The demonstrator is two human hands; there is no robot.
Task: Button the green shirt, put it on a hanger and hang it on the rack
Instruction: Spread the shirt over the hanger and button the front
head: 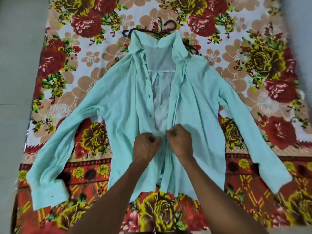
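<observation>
While both hands work close together at the lower middle of the shirt front, the left hand (146, 145) pinches the left placket edge with curled fingers and the right hand (179, 143) pinches the right placket edge just beside it. Between them the two edges are drawn nearly together; farther up, the front lies open, showing the pale inside of the back panel. The light green shirt (121, 105) lies flat, collar at the far end, long sleeves spread out to the left and right. A black hanger (166, 27) lies at the far end, its hook showing above the collar and its arms mostly hidden under the shirt. Under everything is a floral blanket (263, 68) spread on a grey floor (18, 56).
</observation>
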